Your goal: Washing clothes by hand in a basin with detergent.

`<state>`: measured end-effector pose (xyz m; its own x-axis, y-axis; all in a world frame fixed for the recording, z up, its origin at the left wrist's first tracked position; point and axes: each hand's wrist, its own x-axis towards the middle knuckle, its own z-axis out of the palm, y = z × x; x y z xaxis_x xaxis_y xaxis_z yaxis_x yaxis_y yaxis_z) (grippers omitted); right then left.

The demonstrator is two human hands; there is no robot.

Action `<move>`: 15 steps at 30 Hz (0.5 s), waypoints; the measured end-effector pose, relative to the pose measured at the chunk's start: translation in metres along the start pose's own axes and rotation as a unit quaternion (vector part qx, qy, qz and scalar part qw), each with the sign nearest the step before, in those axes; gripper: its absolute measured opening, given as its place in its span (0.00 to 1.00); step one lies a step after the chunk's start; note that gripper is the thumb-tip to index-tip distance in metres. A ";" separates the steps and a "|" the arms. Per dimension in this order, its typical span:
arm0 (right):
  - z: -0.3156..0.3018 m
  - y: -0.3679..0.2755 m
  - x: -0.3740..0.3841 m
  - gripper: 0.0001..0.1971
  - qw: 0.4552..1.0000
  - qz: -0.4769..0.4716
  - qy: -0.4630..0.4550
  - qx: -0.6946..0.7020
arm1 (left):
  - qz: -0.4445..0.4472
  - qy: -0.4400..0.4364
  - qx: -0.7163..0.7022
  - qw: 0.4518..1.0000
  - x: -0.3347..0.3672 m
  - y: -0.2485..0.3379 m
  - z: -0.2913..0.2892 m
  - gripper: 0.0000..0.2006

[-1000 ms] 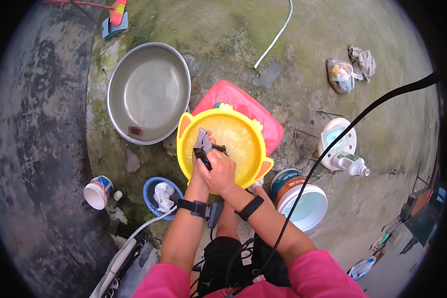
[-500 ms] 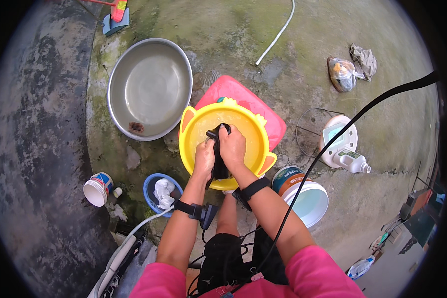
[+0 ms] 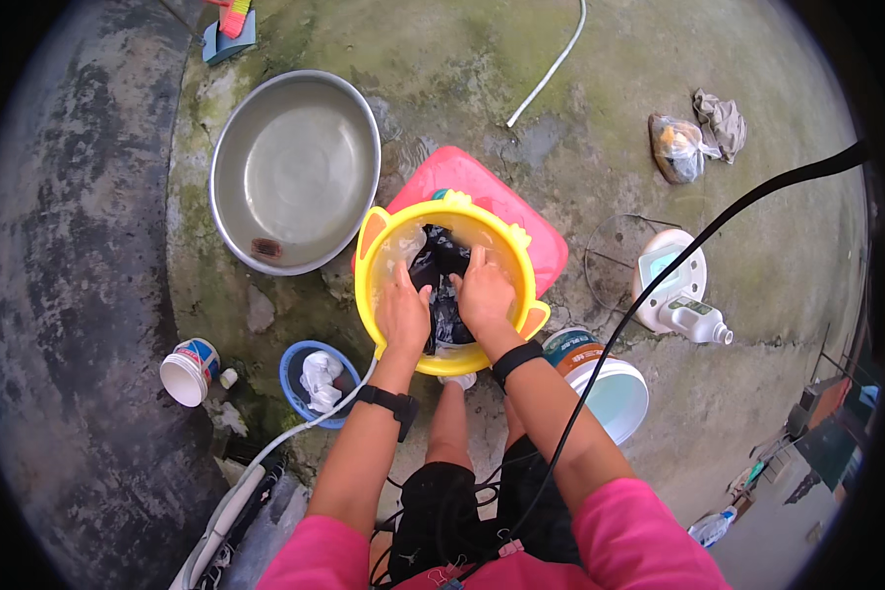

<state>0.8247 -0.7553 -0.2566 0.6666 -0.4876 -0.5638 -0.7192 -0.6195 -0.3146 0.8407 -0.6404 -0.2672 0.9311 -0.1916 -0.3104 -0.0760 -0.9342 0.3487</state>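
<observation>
A yellow basin [image 3: 368,313] with ear-shaped handles rests on a pink stool [image 3: 546,239]. Wet black cloth [image 3: 447,300] lies spread in the cloudy water inside it. My left hand [image 3: 403,307] is over the left part of the cloth, its fingers stretched forward and its thumb apart. On the other side, my right hand [image 3: 485,295] is likewise open, fingers reaching toward the far side of the basin, thumb pointing inward. Both hands are at the cloth without gripping it. The fingertips partly blend into the water, and part of the cloth is hidden under the hands.
A large metal tub [image 3: 224,211] of water stands at far left. Nearer are a blue basin [image 3: 290,379] with white cloth and a white bucket [image 3: 615,398]. A white bottle [image 3: 696,320] lies on a small stool at right. A black cable [image 3: 659,285] crosses the view.
Both hands have let go of the bunched black cloth and moved apart. The cloth, held up before, now lies spread in the basin's water.
</observation>
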 end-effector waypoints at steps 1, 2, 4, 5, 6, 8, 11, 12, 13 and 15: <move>-0.004 -0.003 0.000 0.26 0.998 0.007 -0.056 -0.031 | -0.029 -0.039 0.025 0.999 0.002 0.001 0.001 0.25; 0.015 0.004 0.004 0.27 0.995 -0.054 0.052 -0.065 | -0.013 -0.018 0.055 0.998 0.003 -0.003 0.007 0.20; 0.020 0.008 0.008 0.27 0.998 -0.037 0.016 -0.053 | -0.002 0.009 0.055 0.998 0.004 -0.006 0.014 0.19; 0.019 0.006 0.010 0.28 0.999 -0.021 -0.018 -0.039 | 0.010 0.038 0.055 0.998 0.005 -0.007 0.016 0.18; 0.020 0.006 0.011 0.28 0.999 -0.023 -0.018 -0.039 | 0.009 0.039 0.056 0.998 0.008 -0.011 0.021 0.18; 0.023 0.007 0.014 0.18 0.994 -0.034 0.024 -0.105 | -0.048 0.015 -0.014 0.999 0.017 -0.015 0.024 0.19; 0.026 0.007 0.009 0.22 0.995 -0.042 0.088 0.014 | -0.037 0.057 -0.105 0.992 0.013 -0.008 0.001 0.20; 0.027 0.008 0.010 0.22 0.995 -0.045 0.089 0.017 | -0.086 0.003 -0.239 0.967 0.020 -0.031 0.016 0.22; 0.028 0.023 0.014 0.22 0.981 -0.043 0.093 0.166 | -0.108 -0.088 -0.243 0.960 0.017 -0.018 0.001 0.21; 0.026 0.029 0.012 0.23 0.943 -0.044 0.097 0.316 | -0.118 -0.115 -0.469 0.867 0.006 0.004 -0.028 0.20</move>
<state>0.8064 -0.7633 -0.2925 0.7081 -0.5924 -0.3841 -0.5919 -0.2015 -0.7804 0.8554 -0.6366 -0.2432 0.7766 -0.1842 -0.6025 0.5323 -0.3196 0.7839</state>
